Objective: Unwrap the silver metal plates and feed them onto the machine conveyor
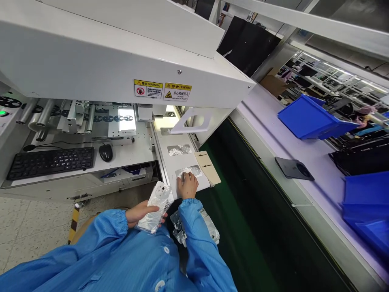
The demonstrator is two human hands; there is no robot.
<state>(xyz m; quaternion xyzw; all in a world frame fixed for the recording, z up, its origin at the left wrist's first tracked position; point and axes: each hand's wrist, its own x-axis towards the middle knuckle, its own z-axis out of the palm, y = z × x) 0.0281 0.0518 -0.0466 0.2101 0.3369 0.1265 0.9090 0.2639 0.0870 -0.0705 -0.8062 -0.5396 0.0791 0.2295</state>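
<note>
Foil label (190,170) on tray (170,164): R hand (188,185) curls onto it, grip unclear; L hand (140,213) grips bagged cover (157,205). Best lift slow, flat.

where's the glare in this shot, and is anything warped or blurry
Head view: the lit panel inside the machine is blown out white. The bagged white cover in the left hand glints. The foil patch under the right hand is sharp. The wide lens slants and stretches the bench rim toward the corner, and the far shelving looks soft.
</note>
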